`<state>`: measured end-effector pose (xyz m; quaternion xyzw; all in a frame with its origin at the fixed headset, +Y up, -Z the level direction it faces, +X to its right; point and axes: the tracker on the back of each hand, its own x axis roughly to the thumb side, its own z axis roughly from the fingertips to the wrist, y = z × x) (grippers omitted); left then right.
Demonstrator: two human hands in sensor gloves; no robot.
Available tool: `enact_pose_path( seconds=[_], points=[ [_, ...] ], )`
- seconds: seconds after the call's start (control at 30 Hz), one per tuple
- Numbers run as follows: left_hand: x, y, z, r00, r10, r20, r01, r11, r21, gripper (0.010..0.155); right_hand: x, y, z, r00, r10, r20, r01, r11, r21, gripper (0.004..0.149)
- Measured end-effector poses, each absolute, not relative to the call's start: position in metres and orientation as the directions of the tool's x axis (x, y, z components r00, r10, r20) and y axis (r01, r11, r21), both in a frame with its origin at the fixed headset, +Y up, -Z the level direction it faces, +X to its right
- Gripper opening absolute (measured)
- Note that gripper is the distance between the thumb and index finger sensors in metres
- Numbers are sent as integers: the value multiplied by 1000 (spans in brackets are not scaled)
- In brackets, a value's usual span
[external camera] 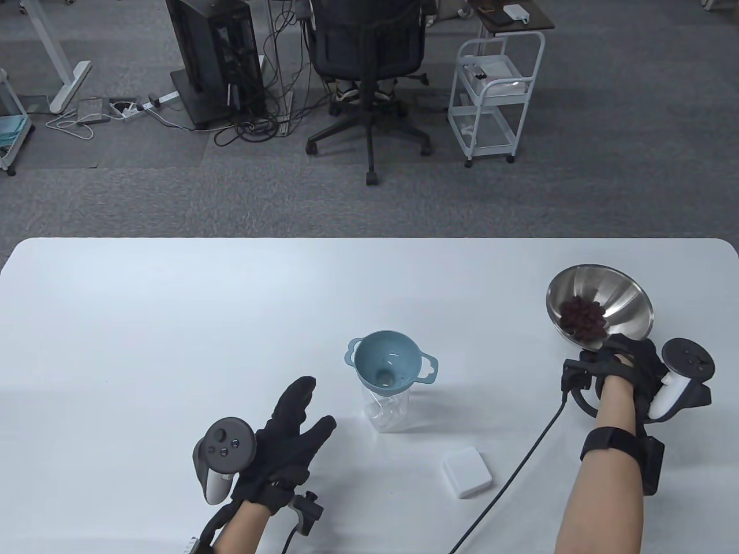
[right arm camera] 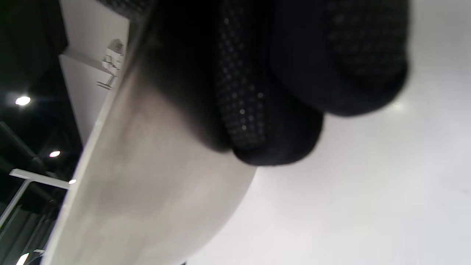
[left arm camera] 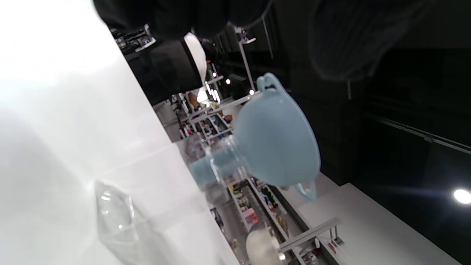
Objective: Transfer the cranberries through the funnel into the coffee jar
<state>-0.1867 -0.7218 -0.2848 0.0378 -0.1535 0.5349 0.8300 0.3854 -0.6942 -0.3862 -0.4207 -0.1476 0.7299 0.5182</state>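
the left hand [external camera: 288, 438] hovers over the white table [external camera: 144, 323], fingers spread and holding nothing, just left of the clear coffee jar [external camera: 388, 411]. a blue funnel [external camera: 388, 363] sits in the jar's mouth — upright. nearer the front edge lies a small white lid [external camera: 466, 472]. far right, the right hand [external camera: 626, 369] grips a steel bowl [external camera: 612, 300] by its rim, fingers clamped — it's tilted, cranberries [external camera: 583, 318] heaped inside.

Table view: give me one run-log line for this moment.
right hand: holds tilted steel bowl of cranberries | left hand: open beside jar | funnel: seated in jar
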Motion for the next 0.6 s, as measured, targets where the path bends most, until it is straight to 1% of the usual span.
enact_pose_path(
  seconds=[0.13, 0.3, 0.43, 0.6],
  points=[
    [-186, -722, -285, 383, 875, 297, -898, 428, -101, 84, 369, -662, -384, -228, 873, -431, -633, -469, -615, 50],
    [-185, -722, -285, 377, 879, 291, -900, 422, -110, 84, 340, -622, -381, -374, 855, -360, -645, -518, -561, 48],
    [-184, -723, -285, 381, 878, 289, -898, 426, -112, 84, 312, -590, -376, -500, 815, -292, -637, -574, -513, 47],
    [-183, -724, -286, 382, 879, 286, -896, 428, -119, 84, 277, -561, -369, -637, 742, -207, -607, -649, -458, 46]
  ],
)
